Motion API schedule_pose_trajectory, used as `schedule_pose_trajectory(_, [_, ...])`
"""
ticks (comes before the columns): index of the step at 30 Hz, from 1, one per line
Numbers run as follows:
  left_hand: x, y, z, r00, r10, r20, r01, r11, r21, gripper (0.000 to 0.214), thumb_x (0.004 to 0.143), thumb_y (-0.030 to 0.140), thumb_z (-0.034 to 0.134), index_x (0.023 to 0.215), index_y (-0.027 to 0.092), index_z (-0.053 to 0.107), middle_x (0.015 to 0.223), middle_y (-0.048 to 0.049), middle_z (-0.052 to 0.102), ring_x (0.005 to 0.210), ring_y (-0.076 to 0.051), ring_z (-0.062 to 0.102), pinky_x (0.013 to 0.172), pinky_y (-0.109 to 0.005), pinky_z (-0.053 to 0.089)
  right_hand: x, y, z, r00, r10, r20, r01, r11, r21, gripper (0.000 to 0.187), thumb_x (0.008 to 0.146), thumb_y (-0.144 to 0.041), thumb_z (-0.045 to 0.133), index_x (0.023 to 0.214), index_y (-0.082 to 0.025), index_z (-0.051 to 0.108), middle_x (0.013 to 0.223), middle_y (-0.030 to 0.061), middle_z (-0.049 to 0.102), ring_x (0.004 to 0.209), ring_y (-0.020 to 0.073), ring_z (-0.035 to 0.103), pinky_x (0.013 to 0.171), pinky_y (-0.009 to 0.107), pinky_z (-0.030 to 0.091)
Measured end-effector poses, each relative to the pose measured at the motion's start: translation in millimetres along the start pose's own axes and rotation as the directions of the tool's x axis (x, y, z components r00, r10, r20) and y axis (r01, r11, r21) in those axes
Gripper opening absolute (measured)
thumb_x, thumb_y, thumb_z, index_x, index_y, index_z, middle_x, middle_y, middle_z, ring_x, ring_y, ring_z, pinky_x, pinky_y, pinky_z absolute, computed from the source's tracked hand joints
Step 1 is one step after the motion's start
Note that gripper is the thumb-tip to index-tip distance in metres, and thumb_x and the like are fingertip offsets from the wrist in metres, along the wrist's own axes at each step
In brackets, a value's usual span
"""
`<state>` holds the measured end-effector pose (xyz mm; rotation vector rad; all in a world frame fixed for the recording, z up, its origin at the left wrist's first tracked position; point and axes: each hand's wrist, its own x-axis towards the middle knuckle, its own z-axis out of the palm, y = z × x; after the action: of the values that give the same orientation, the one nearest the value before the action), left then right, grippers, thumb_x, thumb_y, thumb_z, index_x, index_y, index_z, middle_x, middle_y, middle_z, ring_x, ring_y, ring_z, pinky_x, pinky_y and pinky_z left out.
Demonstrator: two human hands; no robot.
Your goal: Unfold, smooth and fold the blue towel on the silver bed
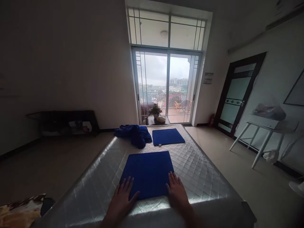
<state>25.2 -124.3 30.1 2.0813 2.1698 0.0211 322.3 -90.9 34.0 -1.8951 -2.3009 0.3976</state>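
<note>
A flat blue rectangle of folded cloth (pixel 148 172) lies in front of me on a quilted, shiny mattress (pixel 197 171). My left hand (pixel 123 194) rests on its near left corner with the fingers spread. On its near right edge lies my right hand (pixel 177 190), palm down and fingers stretched out. Beyond it, a second flat folded blue cloth (pixel 168 136) shows a small white tag at its near edge. A crumpled heap of blue cloth (pixel 134 134) sits to the left of that one.
Behind the mattress stands a small table (pixel 150 121) with a potted plant (pixel 155 110), before a glass sliding door (pixel 167 85). At right are a white stool (pixel 261 128) bearing a box and a plastic bag, and a dark-framed door (pixel 238 95). A dark bench (pixel 68 122) is at left.
</note>
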Motion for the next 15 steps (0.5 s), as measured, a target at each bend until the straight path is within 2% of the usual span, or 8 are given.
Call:
schedule_pose_trajectory(5, [-2.6, 7.1, -3.3, 1.0, 0.006, -0.023, -0.007, 1.0, -0.027, 0.09, 0.09, 0.075, 0.025, 0.159, 0.018, 0.021, 0.167, -0.0042, 0.012, 0.155, -0.027, 0.008, 0.128, -0.05, 0.011, 1.2, 0.9, 0.0, 1.0, -0.01, -0.007, 0.01, 1.0, -0.03, 0.063, 0.103, -0.039, 0.025, 0.16, -0.011, 0.024, 0.167, 0.0044, 0.017, 0.155, 0.0187, 0.012, 0.126, 0.04, 0.012])
schedule_pose_trajectory(15, [-3.2, 5.0, -4.0, 0.998, 0.039, -0.04, -0.042, 0.997, -0.069, 0.095, 0.088, 0.079, 0.022, 0.159, 0.016, 0.022, 0.167, -0.0057, 0.012, 0.155, -0.029, 0.007, 0.128, -0.051, 0.011, 5.8, 5.9, 8.0, 0.999, -0.018, -0.05, 0.016, 0.999, -0.034, 0.061, 0.103, -0.036, 0.028, 0.159, -0.012, 0.027, 0.167, 0.0052, 0.02, 0.155, 0.0183, 0.014, 0.126, 0.04, 0.015])
